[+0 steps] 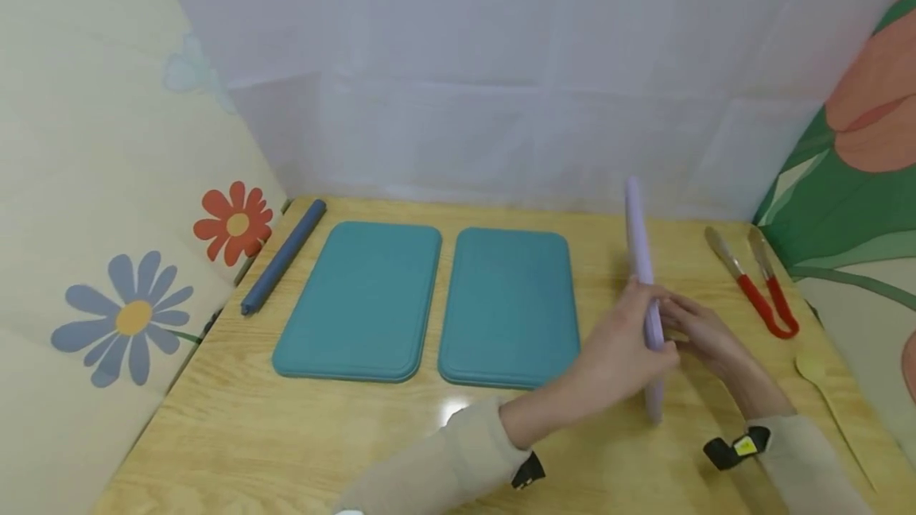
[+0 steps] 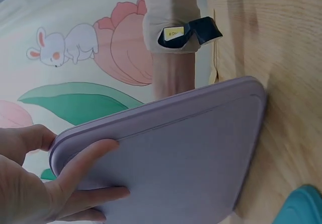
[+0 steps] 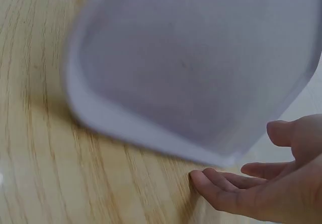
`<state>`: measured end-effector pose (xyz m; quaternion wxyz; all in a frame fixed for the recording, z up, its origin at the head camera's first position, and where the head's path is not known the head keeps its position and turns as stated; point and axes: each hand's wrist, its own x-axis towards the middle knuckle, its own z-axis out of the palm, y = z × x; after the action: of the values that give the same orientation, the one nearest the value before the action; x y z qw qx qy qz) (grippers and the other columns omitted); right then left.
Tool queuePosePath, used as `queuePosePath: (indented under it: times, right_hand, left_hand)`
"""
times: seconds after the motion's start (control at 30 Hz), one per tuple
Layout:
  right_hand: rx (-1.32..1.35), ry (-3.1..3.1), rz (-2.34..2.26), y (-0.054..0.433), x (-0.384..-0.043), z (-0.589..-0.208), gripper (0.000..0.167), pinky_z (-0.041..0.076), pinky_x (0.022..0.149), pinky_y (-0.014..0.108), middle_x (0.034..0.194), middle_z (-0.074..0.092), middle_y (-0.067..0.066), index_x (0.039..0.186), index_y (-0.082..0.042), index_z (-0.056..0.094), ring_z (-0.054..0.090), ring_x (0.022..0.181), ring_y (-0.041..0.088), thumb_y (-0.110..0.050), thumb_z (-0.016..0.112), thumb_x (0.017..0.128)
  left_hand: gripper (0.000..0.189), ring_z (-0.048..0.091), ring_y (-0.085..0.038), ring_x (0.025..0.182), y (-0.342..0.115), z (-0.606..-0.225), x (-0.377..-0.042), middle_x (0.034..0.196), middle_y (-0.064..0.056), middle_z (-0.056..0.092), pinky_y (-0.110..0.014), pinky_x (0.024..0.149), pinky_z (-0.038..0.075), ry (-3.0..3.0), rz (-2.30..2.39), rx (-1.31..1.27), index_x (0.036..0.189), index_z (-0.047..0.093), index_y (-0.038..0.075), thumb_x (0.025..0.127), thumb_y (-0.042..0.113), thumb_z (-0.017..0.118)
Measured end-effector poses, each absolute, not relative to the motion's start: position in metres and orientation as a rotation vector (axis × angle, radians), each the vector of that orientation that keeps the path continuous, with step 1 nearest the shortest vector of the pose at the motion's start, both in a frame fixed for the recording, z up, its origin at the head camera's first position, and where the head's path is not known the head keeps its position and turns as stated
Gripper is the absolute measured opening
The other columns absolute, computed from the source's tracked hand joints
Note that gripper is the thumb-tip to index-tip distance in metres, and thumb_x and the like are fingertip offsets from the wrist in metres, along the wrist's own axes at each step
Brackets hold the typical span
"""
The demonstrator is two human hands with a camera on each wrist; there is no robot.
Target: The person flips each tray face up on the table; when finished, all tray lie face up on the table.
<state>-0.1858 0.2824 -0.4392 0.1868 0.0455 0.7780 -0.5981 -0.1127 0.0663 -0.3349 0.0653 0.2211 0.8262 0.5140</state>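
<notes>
A lilac shallow tray (image 1: 642, 253) with rounded corners stands tilted up on edge at the right of the table. My left hand (image 1: 617, 338) grips its upper long edge, thumb on one face and fingers spread over the other; the left wrist view shows these fingers (image 2: 80, 169) on the tray's smooth side. On the tray's right side is my right hand (image 1: 704, 334), its fingers loosely bent right at the edge. In the right wrist view the tray's rimmed hollow face (image 3: 196, 58) is blurred, and the right thumb and fingers (image 3: 221, 186) lie apart near one corner.
Two teal rectangular pieces, one left (image 1: 361, 300) and one right (image 1: 510, 304), lie flat side by side on the wooden table (image 1: 286, 435). A dark blue rod (image 1: 285, 257) lies at the far left. Red-handled tongs (image 1: 766, 304) and a gold-coloured spoon (image 1: 823, 392) lie at the right.
</notes>
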Motion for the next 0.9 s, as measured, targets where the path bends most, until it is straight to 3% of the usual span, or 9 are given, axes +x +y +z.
queuePosePath:
  times: [0.1, 0.23, 0.37, 0.53, 0.7, 0.8, 0.9]
  right_hand:
    - [0.159, 2.196, -1.684, 0.280, -0.187, -0.437, 0.074, 0.045, 0.095, 0.041, 0.145, 0.039, 0.025, 0.153, 0.003, 0.008, 0.050, 0.122, 0.019, -0.040, 0.041, 0.103]
    - [0.200, 2.191, -1.700, 0.283, -0.186, -0.437, 0.070, 0.051, 0.084, 0.033, 0.129, 0.056, 0.016, 0.150, 0.010, 0.008, 0.058, 0.098, 0.003, -0.025, 0.046, 0.102]
    - [0.180, 2.189, -1.684, 0.291, -0.184, -0.440, 0.069, 0.054, 0.080, 0.031, 0.118, 0.060, 0.013, 0.146, 0.017, 0.013, 0.061, 0.089, 0.004, -0.014, 0.053, 0.099]
    - [0.139, 2.197, -1.623, 0.301, -0.186, -0.443, 0.069, 0.055, 0.077, 0.030, 0.109, 0.062, 0.011, 0.141, 0.022, 0.020, 0.062, 0.087, 0.009, -0.011, 0.059, 0.095]
    - [0.154, 2.163, -1.613, 0.306, -0.187, -0.446, 0.066, 0.056, 0.074, 0.029, 0.094, 0.065, 0.001, 0.139, 0.024, 0.023, 0.063, 0.084, 0.010, -0.004, 0.060, 0.092]
    - [0.186, 2.134, -1.621, 0.309, -0.186, -0.446, 0.065, 0.056, 0.073, 0.028, 0.090, 0.066, 0.000, 0.139, 0.023, 0.026, 0.064, 0.083, 0.010, 0.000, 0.062, 0.090]
    - [0.222, 2.106, -1.638, 0.311, -0.185, -0.446, 0.065, 0.056, 0.073, 0.028, 0.089, 0.066, -0.001, 0.138, 0.023, 0.027, 0.064, 0.082, 0.010, 0.003, 0.064, 0.088]
  left_hand:
    - [0.055, 0.056, -0.006, 0.108, 0.065, -0.340, -0.117, 0.156, -0.005, 0.028, -0.015, 0.068, 0.049, 2.417, 1.658, 0.607, 0.135, 0.050, 0.016, 0.084, 0.006, 0.071]
    - [0.056, 0.053, -0.010, 0.119, 0.064, -0.345, -0.119, 0.156, -0.002, 0.026, -0.014, 0.074, 0.049, 2.298, 1.782, 0.552, 0.134, 0.051, 0.021, 0.084, 0.005, 0.071]
    - [0.056, 0.054, -0.014, 0.118, 0.062, -0.345, -0.121, 0.152, -0.003, 0.033, -0.017, 0.069, 0.052, 2.155, 1.888, 0.466, 0.133, 0.051, 0.025, 0.085, 0.002, 0.069]
    - [0.062, 0.062, -0.015, 0.102, 0.060, -0.342, -0.122, 0.138, -0.010, 0.047, -0.025, 0.059, 0.056, 2.094, 1.905, 0.384, 0.134, 0.046, 0.030, 0.084, 0.000, 0.069]
    - [0.084, 0.065, -0.015, 0.094, 0.060, -0.340, -0.122, 0.144, -0.009, 0.043, -0.027, 0.058, 0.057, 2.051, 1.890, 0.324, 0.149, 0.029, 0.037, 0.084, 0.003, 0.071]
    - [0.091, 0.066, -0.012, 0.088, 0.059, -0.340, -0.122, 0.149, -0.005, 0.039, -0.025, 0.057, 0.056, 2.036, 1.883, 0.342, 0.154, 0.020, 0.032, 0.084, 0.005, 0.072]
    - [0.091, 0.065, -0.008, 0.083, 0.057, -0.342, -0.122, 0.152, -0.001, 0.034, -0.024, 0.055, 0.056, 2.019, 1.870, 0.377, 0.154, 0.019, 0.027, 0.084, 0.007, 0.072]
